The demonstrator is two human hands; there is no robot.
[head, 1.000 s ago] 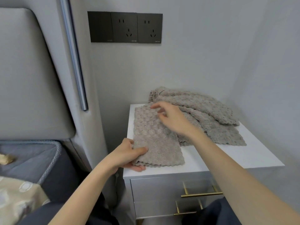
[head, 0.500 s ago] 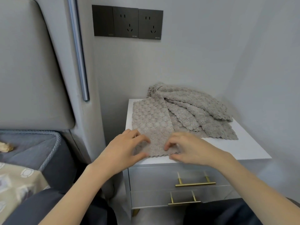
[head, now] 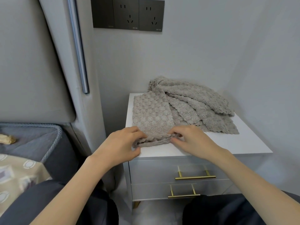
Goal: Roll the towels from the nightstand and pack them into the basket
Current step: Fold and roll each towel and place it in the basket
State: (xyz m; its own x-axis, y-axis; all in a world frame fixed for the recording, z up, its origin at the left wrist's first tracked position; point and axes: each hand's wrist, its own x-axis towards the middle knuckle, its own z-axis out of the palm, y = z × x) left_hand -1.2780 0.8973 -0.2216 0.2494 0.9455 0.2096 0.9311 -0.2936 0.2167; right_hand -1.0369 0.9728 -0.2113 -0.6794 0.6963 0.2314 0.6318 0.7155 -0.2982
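Both hands, left hand (head: 121,144) and right hand (head: 190,140), pinch the towel's (head: 151,116) curled near edge (on nightstand (head: 235,143)).

No legible text. Tiny gold print along lower edge of dark wall sockets (head: 128,14), possibly ratings; too small to read.

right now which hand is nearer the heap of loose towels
Right. The right hand lies just in front of the heap; the left hand is farther off, at the front towel's left end.
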